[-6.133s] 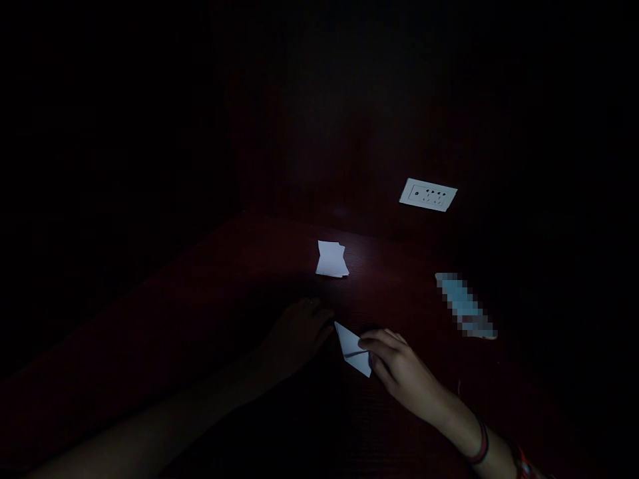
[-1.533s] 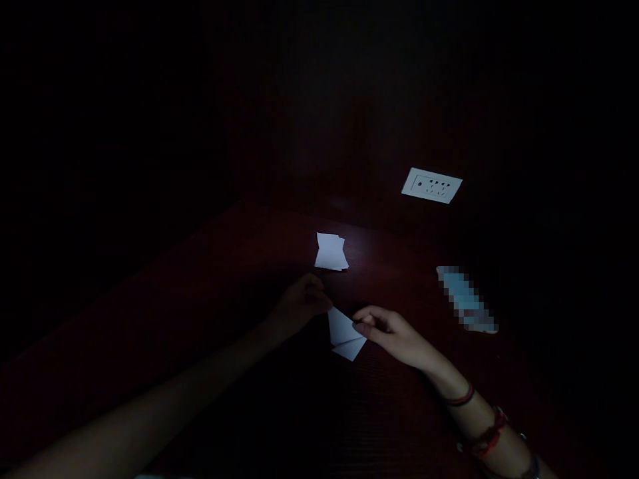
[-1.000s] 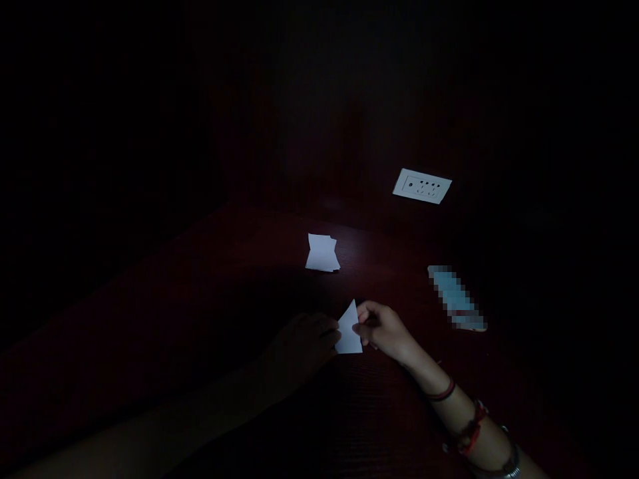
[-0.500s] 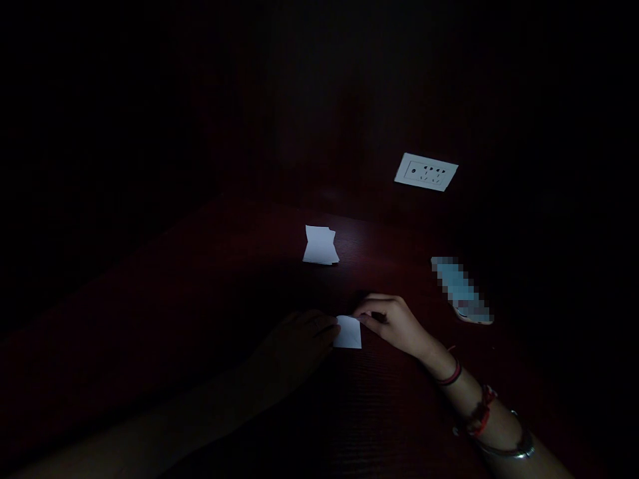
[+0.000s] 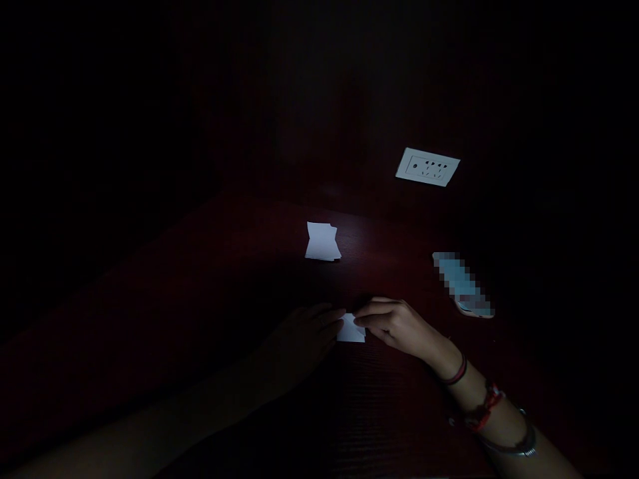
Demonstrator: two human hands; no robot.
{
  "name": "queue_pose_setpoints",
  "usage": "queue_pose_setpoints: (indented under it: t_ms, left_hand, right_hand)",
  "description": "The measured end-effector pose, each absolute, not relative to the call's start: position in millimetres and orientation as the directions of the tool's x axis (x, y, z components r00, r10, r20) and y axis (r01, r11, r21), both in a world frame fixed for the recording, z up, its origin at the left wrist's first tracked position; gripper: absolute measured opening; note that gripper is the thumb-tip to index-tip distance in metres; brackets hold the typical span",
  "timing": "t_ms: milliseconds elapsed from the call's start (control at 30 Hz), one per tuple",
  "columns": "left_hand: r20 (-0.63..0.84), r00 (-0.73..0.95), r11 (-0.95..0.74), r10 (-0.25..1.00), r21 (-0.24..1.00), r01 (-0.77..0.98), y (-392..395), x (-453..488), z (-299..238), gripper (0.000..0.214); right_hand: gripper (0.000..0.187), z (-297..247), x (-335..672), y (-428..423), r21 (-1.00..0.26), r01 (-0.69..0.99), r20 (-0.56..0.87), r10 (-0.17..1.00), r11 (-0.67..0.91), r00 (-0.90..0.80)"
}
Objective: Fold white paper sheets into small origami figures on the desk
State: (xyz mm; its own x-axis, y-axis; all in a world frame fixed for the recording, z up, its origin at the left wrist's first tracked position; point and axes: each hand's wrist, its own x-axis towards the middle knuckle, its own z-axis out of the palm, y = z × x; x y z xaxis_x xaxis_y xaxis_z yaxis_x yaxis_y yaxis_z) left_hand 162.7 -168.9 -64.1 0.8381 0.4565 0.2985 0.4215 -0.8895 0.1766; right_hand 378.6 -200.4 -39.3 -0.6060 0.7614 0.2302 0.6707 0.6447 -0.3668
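Where the light falls between the two hands, one paper (image 5: 351, 330), white, small, lying on the tabletop (image 5: 389, 392), apparently flat, a crease or flap edge showing at its right; outline near square, so no long axis stands out, its near edge running roughly level across the view.

Left hand (image 5: 317, 330): in deep shadow; fingers stretched out, tips laid on the left edge of the paper; whether the thumb grips from below cannot be told.

Right hand (image 5: 397, 326): better lit; fingers bunched at the upper right corner of the paper, seemingly grasping the edge there; bracelets (image 5: 489, 402) worn above it, one of them red.

Governing relation: the paper lies directly between the hands, to the right of the left hand and to the left of the right hand; neither hand is nearer, since both touch it; in judgement, any fold turns on the right corner giving way while the left edge is kept pinned.

Also present: one stack (image 5: 322, 241) of white paper, edges out of line, sides waisted, beyond the hands and apart from both; one phone (image 5: 462, 286), pixelated, slanting, right of and beyond the right hand; one socket (image 5: 428, 167), white, farther back, untouched.
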Motion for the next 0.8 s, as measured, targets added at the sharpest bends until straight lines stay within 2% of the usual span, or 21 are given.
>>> queue_pose_setpoints:
  t_ms: [167, 400, 800]
  left_hand:
    - [0.317, 0.848, -0.905, 0.426, 0.135, 0.404, -166.4, 161.6, -69.0, 0.033]
    - [0.255, 0.864, -0.898, 0.434, 0.043, 0.438, -168.1, 163.0, -64.4, 0.033]
    - [0.199, 0.886, -0.905, 0.418, 0.015, 0.424, -169.2, 163.2, -60.1, 0.037]
  right_hand:
    - [0.026, -38.9, 378.0, -202.0, -0.330, 0.686, 0.215, 0.759, 0.648, -0.614]
    - [0.023, -42.5, 380.4, -201.2, -0.315, 0.668, 0.234, 0.737, 0.674, -0.634]
    - [0.023, -40.1, 379.8, -202.5, -0.376, 0.663, 0.207, 0.756, 0.647, -0.621]
